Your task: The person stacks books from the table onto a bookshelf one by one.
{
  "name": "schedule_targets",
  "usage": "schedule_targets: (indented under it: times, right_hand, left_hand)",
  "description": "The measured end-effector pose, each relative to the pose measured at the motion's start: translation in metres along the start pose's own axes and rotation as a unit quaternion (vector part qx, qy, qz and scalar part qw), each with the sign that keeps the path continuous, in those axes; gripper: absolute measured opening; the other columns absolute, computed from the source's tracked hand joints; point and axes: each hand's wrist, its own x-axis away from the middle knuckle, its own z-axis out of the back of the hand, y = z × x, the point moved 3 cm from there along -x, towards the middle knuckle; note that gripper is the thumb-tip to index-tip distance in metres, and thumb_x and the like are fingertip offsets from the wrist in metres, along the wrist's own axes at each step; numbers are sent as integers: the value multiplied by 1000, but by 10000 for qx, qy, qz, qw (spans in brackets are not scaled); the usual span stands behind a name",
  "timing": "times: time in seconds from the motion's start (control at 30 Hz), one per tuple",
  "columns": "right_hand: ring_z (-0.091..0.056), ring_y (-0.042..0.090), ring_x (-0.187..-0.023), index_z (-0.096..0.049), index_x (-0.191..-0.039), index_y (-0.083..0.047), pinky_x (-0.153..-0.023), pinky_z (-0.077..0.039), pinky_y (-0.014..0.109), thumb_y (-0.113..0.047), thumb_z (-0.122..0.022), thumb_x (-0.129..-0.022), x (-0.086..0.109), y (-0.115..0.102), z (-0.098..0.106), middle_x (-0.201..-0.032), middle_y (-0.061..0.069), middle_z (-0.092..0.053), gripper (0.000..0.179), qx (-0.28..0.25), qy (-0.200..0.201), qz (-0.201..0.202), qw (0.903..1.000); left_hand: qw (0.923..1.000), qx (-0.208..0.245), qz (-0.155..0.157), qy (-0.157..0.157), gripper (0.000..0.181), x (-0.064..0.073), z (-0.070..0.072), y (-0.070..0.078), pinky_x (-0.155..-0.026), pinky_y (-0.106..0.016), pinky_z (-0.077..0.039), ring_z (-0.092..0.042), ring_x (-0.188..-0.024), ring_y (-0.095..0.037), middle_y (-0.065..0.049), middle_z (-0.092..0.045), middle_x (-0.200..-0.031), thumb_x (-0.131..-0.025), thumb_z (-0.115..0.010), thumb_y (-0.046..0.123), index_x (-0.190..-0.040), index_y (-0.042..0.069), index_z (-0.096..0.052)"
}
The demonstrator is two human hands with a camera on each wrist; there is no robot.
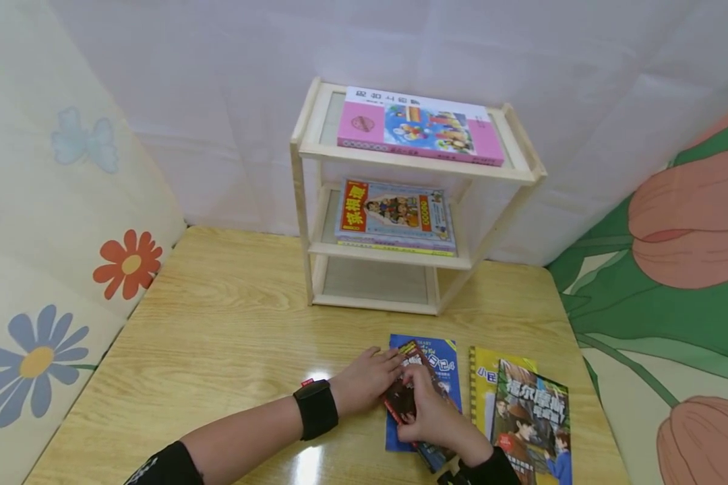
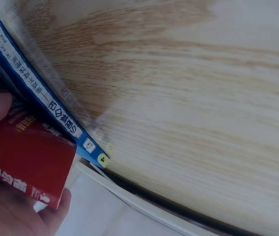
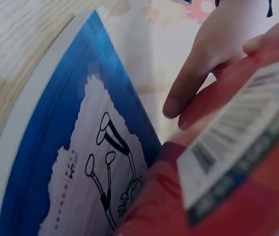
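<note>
A dark red book (image 1: pixel 402 399) lies tilted over a blue book (image 1: pixel 398 441) on the table. My left hand (image 1: pixel 367 380) pinches the red book near its upper left edge. My right hand (image 1: pixel 433 414) grips the same book from the right, fingers bent on its cover and thumb at the lower left. A dark bluish corner (image 1: pixel 432 457) shows below the right hand. In the right wrist view the red back cover (image 3: pixel 174 187), with a barcode, is raised over the blue book (image 3: pixel 31 162). The left wrist view shows the blue book's spine (image 2: pixel 36 88) beside the red spine (image 2: pixel 36 172).
At the right lie a yellow spiral-bound book (image 1: pixel 485 377) and, overlapping it, a dark illustrated book (image 1: pixel 534 417). Behind stands a three-tier wooden shelf (image 1: pixel 376 306), with a pink book (image 1: pixel 364 124) on top and a small stack of books (image 1: pixel 394 209) on the middle tier.
</note>
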Motion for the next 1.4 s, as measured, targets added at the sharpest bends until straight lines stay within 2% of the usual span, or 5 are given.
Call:
schedule_targets:
  times: [0.3, 0.8, 0.97, 1.13, 1.4]
  right_hand:
    - [-37, 30, -123, -28, -133, -4, -92, -42, 29, -12, -73, -63, 1, -5, -1, -136, 15, -25, 84, 240, -290, 167, 9992]
    - [-22, 45, -139, -24, -147, 3, -97, -40, 59, -25, -72, -68, 9, -11, 11, -152, 28, -18, 96, 1329, -295, -891, 9867]
    - [-16, 45, -141, -26, -147, 4, -105, -28, 63, -26, -74, -73, 13, -10, 12, -154, 28, -15, 93, 1505, -447, -1077, 9817]
    - [-16, 45, -141, -25, -148, 0, -108, -24, 62, -20, -69, -79, 15, -6, 14, -155, 25, -15, 85, 1621, -579, -1480, 9739]
    - [-19, 44, -140, -29, -146, 1, -108, -26, 61, -13, -67, -83, 14, -6, 14, -155, 23, -18, 75, 1959, -615, -1628, 9650]
  left_hand:
    - [9999, -22, -90, 114, 45, 3, 1, -2, -98, -32, -46, -47, -130, -15, 0, -50, -141, -92, -57, 33, -134, 17, -54]
    - [9960, -263, 845, 125, 37, 12, 23, -5, -87, -35, -52, -58, -117, -19, -4, -63, -126, -85, -66, 28, -120, 15, -66]
    - [9883, -328, 1489, 17, 32, 17, 31, -3, -84, -33, -52, -60, -113, -20, -5, -65, -122, -86, -64, 24, -116, 14, -67]
    - [9745, -700, 2073, 496, 13, 22, 40, 0, -66, -30, -51, -63, -89, -17, -4, -70, -97, -77, -70, 21, -87, 12, -72]
    - [9647, -1001, 2388, 476, 6, 29, 45, 7, -51, -26, -44, -55, -65, -12, 1, -61, -70, -72, -70, 18, -68, 14, -66]
